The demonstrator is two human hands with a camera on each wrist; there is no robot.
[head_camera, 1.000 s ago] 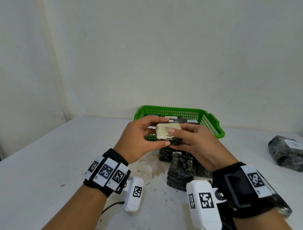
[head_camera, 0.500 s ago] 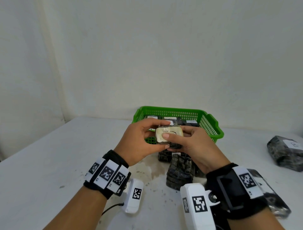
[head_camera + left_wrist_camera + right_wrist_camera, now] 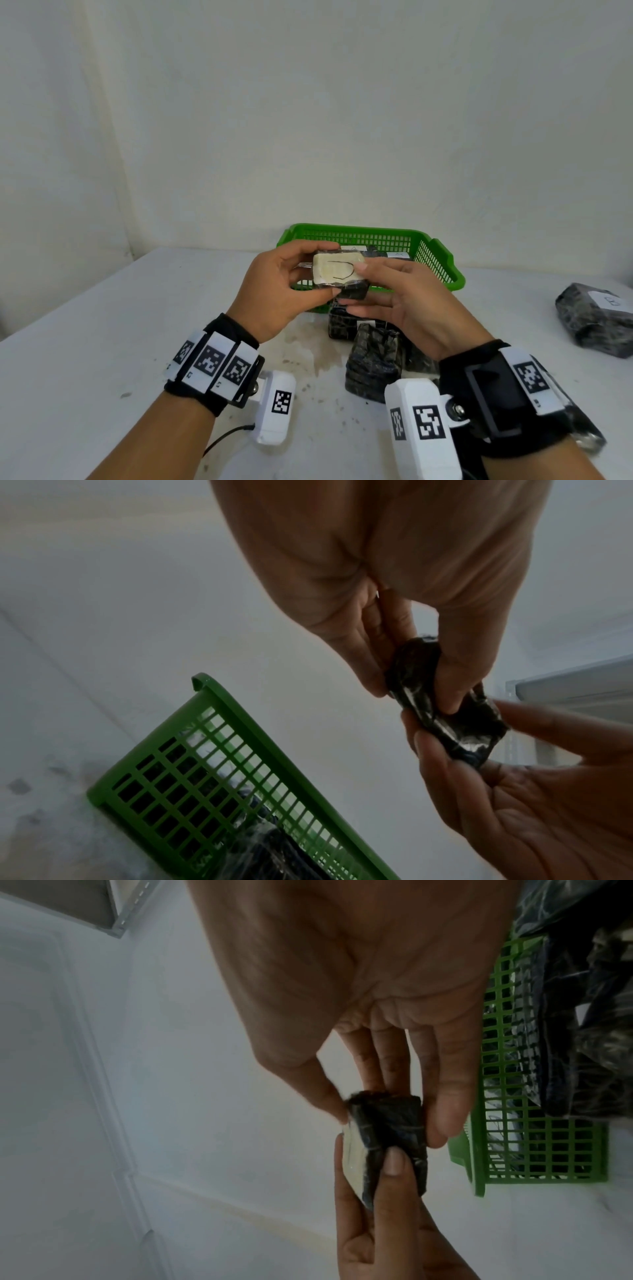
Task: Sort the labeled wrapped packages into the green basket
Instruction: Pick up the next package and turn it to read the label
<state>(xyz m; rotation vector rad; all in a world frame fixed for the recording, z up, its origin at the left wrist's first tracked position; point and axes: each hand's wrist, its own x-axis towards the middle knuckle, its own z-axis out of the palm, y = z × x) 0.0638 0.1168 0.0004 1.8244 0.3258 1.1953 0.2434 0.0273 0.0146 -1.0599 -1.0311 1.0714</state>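
A small black wrapped package (image 3: 337, 275) with a cream label bearing a pen mark is held in the air in front of the green basket (image 3: 442, 260). My left hand (image 3: 320, 270) pinches its left end between thumb and fingers. My right hand (image 3: 356, 287) holds its right end, thumb on the label's edge and fingers under it. The left wrist view shows the dark package (image 3: 445, 710) between both hands, above the basket (image 3: 212, 696). The right wrist view shows the package (image 3: 387, 1131) edge-on, with the label side to the left. Labeled packages (image 3: 397, 255) lie inside the basket.
Black wrapped packages (image 3: 373, 363) stand on the white table (image 3: 102, 342) just below my hands, in front of the basket. Another labeled package (image 3: 596, 315) lies at the far right. The table shows stains near the middle. A white wall rises behind the basket.
The package has turned so its label faces up toward me more, and my right thumb has slid off the label's middle to its right end. Both hands keep hold of it.
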